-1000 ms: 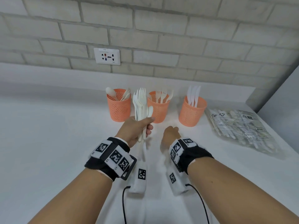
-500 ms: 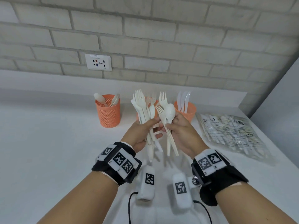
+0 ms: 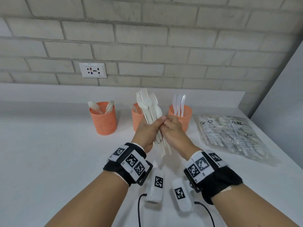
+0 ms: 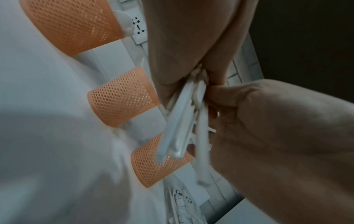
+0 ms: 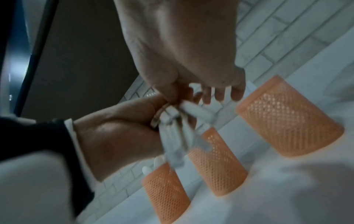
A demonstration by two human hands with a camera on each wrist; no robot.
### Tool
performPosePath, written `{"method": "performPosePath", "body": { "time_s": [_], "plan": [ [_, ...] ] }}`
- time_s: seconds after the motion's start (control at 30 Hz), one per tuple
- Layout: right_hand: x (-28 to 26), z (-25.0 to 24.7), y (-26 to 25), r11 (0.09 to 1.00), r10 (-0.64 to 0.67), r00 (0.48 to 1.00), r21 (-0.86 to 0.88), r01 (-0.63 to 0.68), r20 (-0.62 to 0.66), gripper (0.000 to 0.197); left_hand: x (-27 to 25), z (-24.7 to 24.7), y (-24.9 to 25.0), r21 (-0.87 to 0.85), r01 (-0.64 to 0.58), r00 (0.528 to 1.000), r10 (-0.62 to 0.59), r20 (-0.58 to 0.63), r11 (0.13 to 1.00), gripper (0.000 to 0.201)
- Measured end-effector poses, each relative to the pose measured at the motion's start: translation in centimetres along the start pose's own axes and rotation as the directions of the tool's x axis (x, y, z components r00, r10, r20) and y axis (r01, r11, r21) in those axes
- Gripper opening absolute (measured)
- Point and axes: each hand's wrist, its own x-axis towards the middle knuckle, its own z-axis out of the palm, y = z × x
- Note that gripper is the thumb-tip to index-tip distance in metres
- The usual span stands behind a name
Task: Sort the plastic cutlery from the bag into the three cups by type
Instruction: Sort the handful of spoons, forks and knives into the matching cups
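My left hand [image 3: 148, 133] is wrapped around a bundle of white plastic cutlery [image 3: 150, 110], thin ribbed handles fanning below my palm, fork tines and a spoon bowl on top. My right hand [image 3: 173, 130] pinches into the same bundle at the handles; which piece, I can't tell through the blur. Behind stand three orange mesh cups on the smooth white counter [image 3: 49, 161]: spoon cup [image 3: 103, 119], fork cup [image 3: 136, 117], knife cup [image 3: 181, 115]. The crinkled clear bag [image 3: 227, 135] lies flat at right.
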Motion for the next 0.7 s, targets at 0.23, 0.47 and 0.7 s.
{"method": "performPosePath", "body": {
  "time_s": [0.23, 0.47, 0.7],
  "plan": [
    [-1.5, -2.4, -1.2, 0.992, -0.064, 0.985, -0.092, 0.080, 0.160, 0.067, 0.3, 0.3, 0.3, -0.002, -0.025, 0.980, 0.024, -0.196, 1.000, 0.013],
    [-1.1, -1.3, -1.4, 0.998, -0.061, 0.957, 0.009, 0.061, 0.285, 0.082, -0.2, 2.3, 1.6, 0.094, -0.032, 0.999, 0.031, 0.013, 0.995, 0.026],
    [-1.0, -1.1, -1.7, 0.994, -0.053, 0.987, 0.105, 0.038, 0.151, 0.035, -0.7, 3.1, 2.1, 0.297, -0.106, 0.994, 0.096, 0.049, 0.949, 0.032]
  ]
}}
